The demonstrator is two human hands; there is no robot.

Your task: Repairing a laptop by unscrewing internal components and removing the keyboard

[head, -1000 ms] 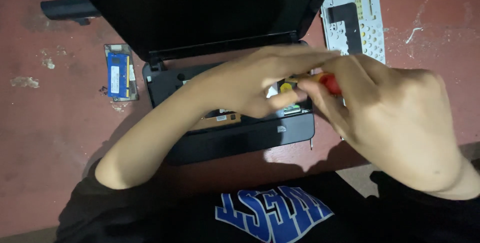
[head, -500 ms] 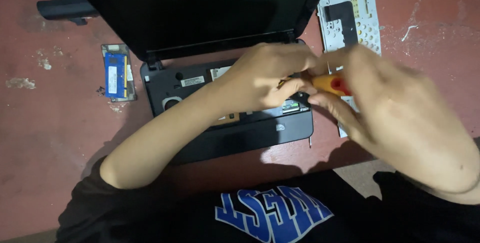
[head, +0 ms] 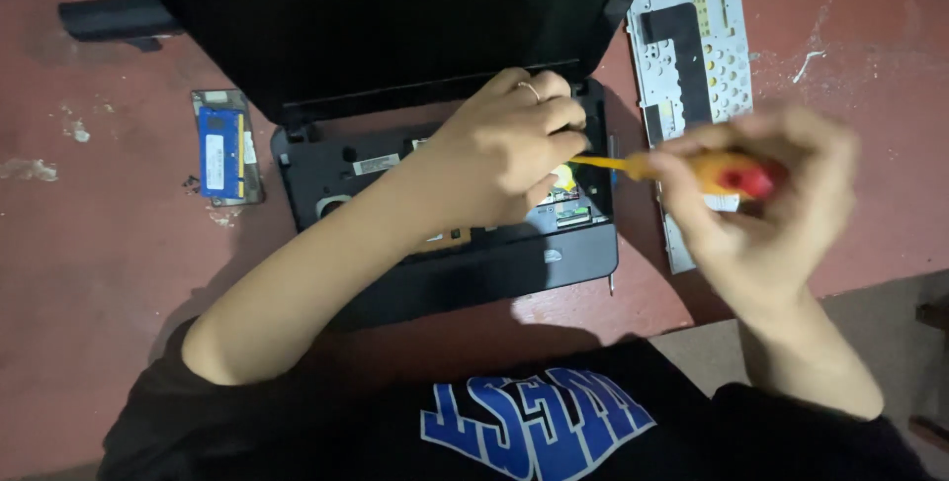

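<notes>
An opened black laptop lies on the red floor, its keyboard removed and the inner base (head: 326,174) exposed; the dark lid (head: 395,16) tilts back. My left hand (head: 504,150) rests on the right half of the base, fingers curled at its right rear corner near the hinge. My right hand (head: 781,219), blurred, is to the right of the laptop and grips an orange and red screwdriver (head: 722,173). The screwdriver's shaft points left, with its tip beside my left fingers. What lies under my left hand is hidden.
A grey keyboard backing plate (head: 692,46) lies right of the laptop, partly under my right hand. A blue memory module on a small board (head: 222,150) sits to the left. A black bar-shaped part (head: 114,18) lies at the far left. A grey mat (head: 890,323) covers the bottom right.
My right hand has drawn back to the right with the screwdriver, off the laptop base. My left hand has shifted up toward the right rear corner.
</notes>
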